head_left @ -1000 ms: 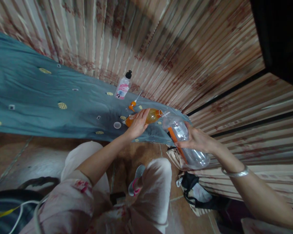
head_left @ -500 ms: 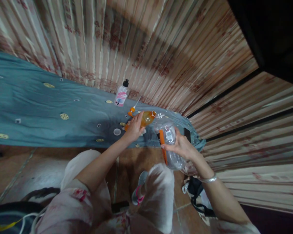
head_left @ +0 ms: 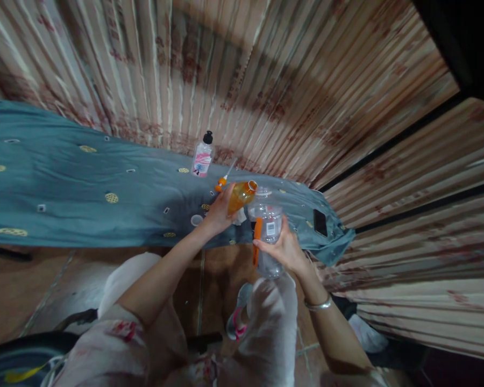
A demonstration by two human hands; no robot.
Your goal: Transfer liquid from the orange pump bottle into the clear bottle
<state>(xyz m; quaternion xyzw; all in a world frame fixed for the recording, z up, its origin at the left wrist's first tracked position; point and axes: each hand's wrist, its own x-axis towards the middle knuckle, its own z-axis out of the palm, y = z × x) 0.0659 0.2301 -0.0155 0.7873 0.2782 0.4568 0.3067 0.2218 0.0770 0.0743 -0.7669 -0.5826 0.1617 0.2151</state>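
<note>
From the head view, your left hand (head_left: 218,215) is wrapped tight around a small orange bottle (head_left: 240,196). You hold it tipped, with its open mouth right at the open top of a big clear bottle (head_left: 267,228). Your right hand (head_left: 284,250) has its grip closed around that clear bottle, near its orange strip, and holds it up over your knees.

Both bottles hang just past the near edge of the blue cloth (head_left: 84,193). On the cloth, far from you, a white bottle with a black cap (head_left: 202,156) stands up near the striped curtain (head_left: 266,80). A little orange cap (head_left: 220,184) lies just behind your left hand, and a round white lid (head_left: 196,220) lies just to its left. A dark phone (head_left: 319,222) lies to the right, near the cloth's right edge. To the left the cloth has lots of open room.
</note>
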